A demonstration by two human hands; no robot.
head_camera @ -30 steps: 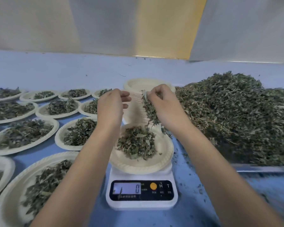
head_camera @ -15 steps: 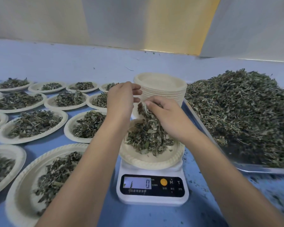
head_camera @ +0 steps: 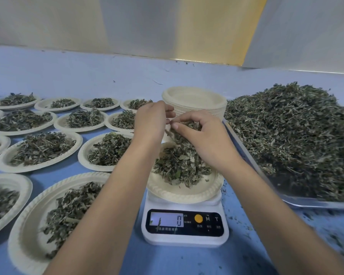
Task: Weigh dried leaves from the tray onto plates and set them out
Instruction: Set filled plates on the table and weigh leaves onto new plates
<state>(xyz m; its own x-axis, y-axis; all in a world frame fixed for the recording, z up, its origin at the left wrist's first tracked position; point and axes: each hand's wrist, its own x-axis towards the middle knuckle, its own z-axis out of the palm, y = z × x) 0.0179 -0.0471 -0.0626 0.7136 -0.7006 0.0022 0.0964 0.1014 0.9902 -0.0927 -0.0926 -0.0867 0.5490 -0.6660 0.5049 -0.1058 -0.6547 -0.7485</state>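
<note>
Sitting nearest on the blue desk (head_camera: pixel 167 261) is a white kitchen scale (head_camera: pixel 185 238), and only a 0 can be read on its display. A paper plate (head_camera: pixel 185 192) rests on the scale and overhangs it on both sides. A push on the rim would probably tilt the plate or spoil the reading. A pile of leaves (head_camera: pixel 179 163) already lies on it. Just above that pile, the right hand (head_camera: pixel 206 141) has its fingers curled round a clump of dried leaves (head_camera: pixel 185 129). If the clump drops all at once, the weight could overshoot or bits could spill past the rim, where crumbs already dot the desk. The left hand (head_camera: pixel 149 124) meets it fingertip to fingertip, fingers curled. Whether they pinch any leaf cannot be told. The left forearm crosses over a filled plate (head_camera: pixel 26 225) and could brush it. More filled plates (head_camera: pixel 38 153) stand in rows to the left. Behind the hands is a stack of empty plates (head_camera: pixel 195 100), close enough to knock. At far right a metal tray (head_camera: pixel 306 204) holds the big heap of dried leaves (head_camera: pixel 296 135).
</note>
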